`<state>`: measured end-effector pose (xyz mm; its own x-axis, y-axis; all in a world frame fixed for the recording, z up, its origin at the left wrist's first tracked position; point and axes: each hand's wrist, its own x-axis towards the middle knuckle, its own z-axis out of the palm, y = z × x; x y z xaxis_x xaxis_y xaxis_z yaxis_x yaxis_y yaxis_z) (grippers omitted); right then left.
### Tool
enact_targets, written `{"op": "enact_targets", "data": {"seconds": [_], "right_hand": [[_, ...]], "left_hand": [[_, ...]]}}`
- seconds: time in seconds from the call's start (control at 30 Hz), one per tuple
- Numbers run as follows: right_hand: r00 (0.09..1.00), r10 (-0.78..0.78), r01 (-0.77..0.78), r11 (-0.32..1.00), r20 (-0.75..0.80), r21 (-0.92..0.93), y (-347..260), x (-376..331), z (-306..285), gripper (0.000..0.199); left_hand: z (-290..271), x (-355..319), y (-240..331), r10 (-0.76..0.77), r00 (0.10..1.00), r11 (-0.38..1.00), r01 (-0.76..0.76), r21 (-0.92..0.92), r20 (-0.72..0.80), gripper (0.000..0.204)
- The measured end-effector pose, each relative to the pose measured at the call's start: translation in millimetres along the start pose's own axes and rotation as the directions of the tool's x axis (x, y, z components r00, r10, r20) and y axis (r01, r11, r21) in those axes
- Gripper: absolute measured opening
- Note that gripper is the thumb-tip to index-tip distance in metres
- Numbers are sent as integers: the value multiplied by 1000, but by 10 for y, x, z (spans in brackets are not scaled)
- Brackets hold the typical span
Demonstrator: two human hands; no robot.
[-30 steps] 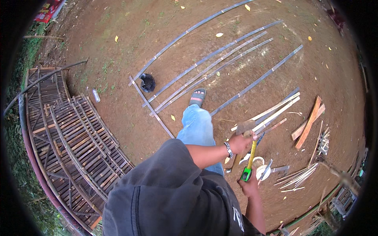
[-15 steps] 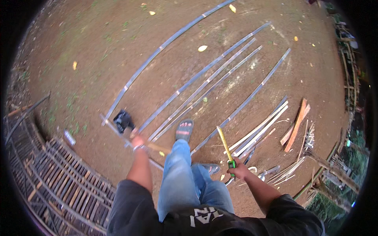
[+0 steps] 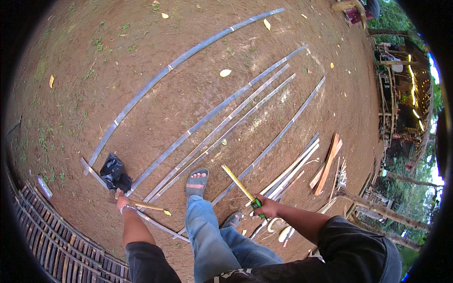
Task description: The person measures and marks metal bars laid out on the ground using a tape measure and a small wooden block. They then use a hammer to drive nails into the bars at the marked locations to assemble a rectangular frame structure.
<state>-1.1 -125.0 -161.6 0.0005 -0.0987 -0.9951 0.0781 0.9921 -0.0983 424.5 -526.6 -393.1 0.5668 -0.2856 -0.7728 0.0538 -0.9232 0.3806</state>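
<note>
My right hand (image 3: pixel 266 206) is closed round a green and black tape measure (image 3: pixel 256 204). Its yellow blade is pulled out a short way, pointing up and to the left over the dark strips. Low on the left, my left hand (image 3: pixel 122 200), with a band at the wrist, is closed at the bottom edge of a black plastic bag (image 3: pixel 114 172). The bag lies against a crosswise grey strip (image 3: pixel 94 173). Right by that hand is a wooden-handled tool (image 3: pixel 148 204), its dark end partly hidden by my fingers.
Several long split strips (image 3: pixel 207 127) lie slanting on the brown soil. At right are pale strips (image 3: pixel 302 155) and reddish boards (image 3: pixel 327 167). A slatted rack (image 3: pixel 56 236) fills the lower left. Pole structures (image 3: pixel 389 89) stand along the right side. My sandalled feet are between.
The view has swung, so the ground shifts leftward and more of the right side shows. My right hand with the tape measure has moved left and inward; my left hand stays by the bag.
</note>
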Motion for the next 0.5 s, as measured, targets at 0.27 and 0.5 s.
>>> {"op": "enact_targets", "data": {"seconds": [0.27,0.5], "right_hand": [[996,3,0,999,-88,33,139,-259,-161,67],[993,-63,69,996,-102,54,261,-484,-159,63]], "left_hand": [[-145,-42,227,176,971,961,-206,-186,-164,42],[-197,-948,1008,238,964,889,-265,-374,-118,29]]}}
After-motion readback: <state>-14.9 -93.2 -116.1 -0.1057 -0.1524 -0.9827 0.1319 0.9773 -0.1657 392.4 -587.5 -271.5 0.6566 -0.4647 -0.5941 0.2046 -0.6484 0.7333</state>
